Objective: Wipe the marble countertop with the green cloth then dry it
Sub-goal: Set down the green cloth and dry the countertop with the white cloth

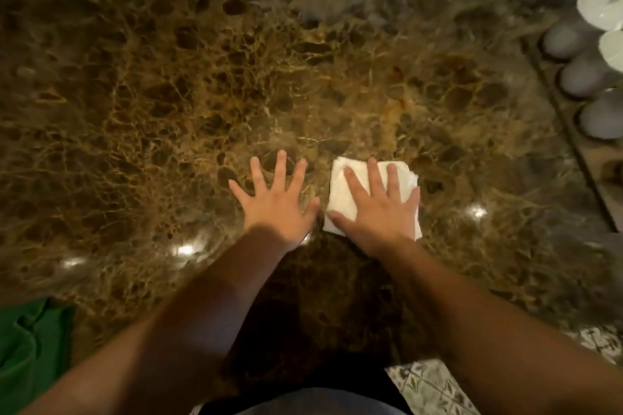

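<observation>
No legible text, labels, nos. or signs anywhere.

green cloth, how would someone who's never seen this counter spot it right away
Start from the brown marble countertop and follow its near edge to the far left corner. The green cloth lies crumpled there, untouched, unlike the folded white towel under the right hand.

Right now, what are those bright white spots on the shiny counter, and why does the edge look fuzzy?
Head view: the spots are lamp glare on the polished marble countertop; the white round things at the right edge look soft and blurred; the forearms darken the near counter.
</observation>
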